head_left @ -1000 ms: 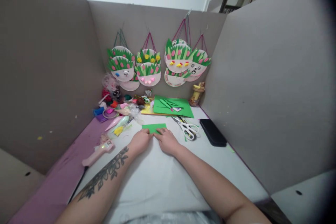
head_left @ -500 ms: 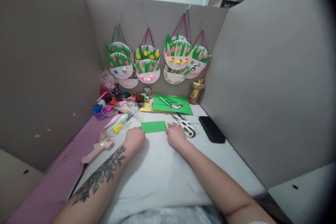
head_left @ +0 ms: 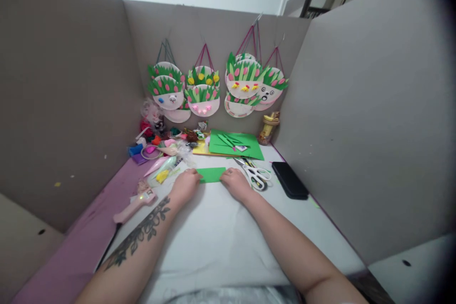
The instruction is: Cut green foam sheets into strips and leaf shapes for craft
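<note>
A pink glue gun (head_left: 132, 205) lies well to the left of the person's left hand (head_left: 185, 186), on the edge of the white table (head_left: 217, 242). Beyond that hand, a heap of coloured craft bits (head_left: 160, 145) is spread toward the back wall. The left hand rests palm down with its fingers on the left end of a small green paper rectangle (head_left: 211, 174), which lies flat on the table between the two hands. The right hand (head_left: 235, 183) presses its fingertips on the right end of the same piece, so both hands sit close together, joined only by the paper; whether either pinches it or just presses on it cannot be told. Just right of the right hand lie white-handled scissors (head_left: 255, 175), and further right a black phone (head_left: 289, 180). Behind the hands a larger green sheet (head_left: 235, 145) lies flat, and above it paper-plate decorations (head_left: 213, 88) hang on the grey partition (head_left: 363, 104).
</note>
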The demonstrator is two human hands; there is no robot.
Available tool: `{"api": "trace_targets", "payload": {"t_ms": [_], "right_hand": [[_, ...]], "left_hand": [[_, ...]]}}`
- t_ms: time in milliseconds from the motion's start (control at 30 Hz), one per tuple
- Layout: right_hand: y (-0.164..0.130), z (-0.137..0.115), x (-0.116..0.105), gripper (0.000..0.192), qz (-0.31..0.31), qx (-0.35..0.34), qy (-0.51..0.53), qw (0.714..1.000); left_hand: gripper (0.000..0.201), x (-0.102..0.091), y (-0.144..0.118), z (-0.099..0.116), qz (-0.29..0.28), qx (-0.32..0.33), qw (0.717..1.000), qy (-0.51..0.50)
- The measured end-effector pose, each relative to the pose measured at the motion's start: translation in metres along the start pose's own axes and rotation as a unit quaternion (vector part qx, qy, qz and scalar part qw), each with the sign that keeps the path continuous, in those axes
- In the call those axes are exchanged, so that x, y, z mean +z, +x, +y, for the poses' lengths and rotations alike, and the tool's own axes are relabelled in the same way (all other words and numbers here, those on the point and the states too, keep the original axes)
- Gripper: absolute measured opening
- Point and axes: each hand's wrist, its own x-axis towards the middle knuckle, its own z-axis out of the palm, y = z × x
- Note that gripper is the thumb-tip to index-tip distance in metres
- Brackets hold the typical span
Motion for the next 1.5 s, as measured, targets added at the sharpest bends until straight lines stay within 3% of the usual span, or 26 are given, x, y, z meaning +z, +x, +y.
{"api": "trace_targets", "payload": {"t_ms": [100, 300, 767, 1033, 1300, 1500], "right_hand": [[0.008, -0.006, 0.005, 0.02, -0.029, -0.034, -0.037, 0.998], [0.012, -0.011, 0.007, 0.023, -0.051, -0.026, -0.083, 0.995], [0.019, -0.012, 0.012, 0.019, -0.014, 0.036, 0.016, 0.999], [0.019, -0.014, 0.006, 0.026, -0.066, 0.072, 0.03, 0.995], [0.015, 0.007, 0.001, 0.026, -0.103, 0.119, 0.008, 0.987], [0.013, 0.011, 0.001, 0.028, -0.103, 0.14, -0.005, 0.985]], "left_hand": [[0.027, 0.008, 0.004, 0.008, -0.014, 0.043, 0.999, -0.004], [0.025, 0.014, 0.01, 0.01, -0.017, 0.053, 0.998, 0.011], [0.026, 0.028, 0.018, 0.014, -0.011, 0.025, 0.999, 0.026], [0.025, 0.02, 0.013, 0.005, -0.048, -0.001, 0.998, 0.038], [0.026, 0.002, 0.01, -0.008, -0.115, -0.062, 0.991, 0.042], [0.03, 0.004, 0.01, -0.012, -0.114, -0.076, 0.989, 0.046]]}}
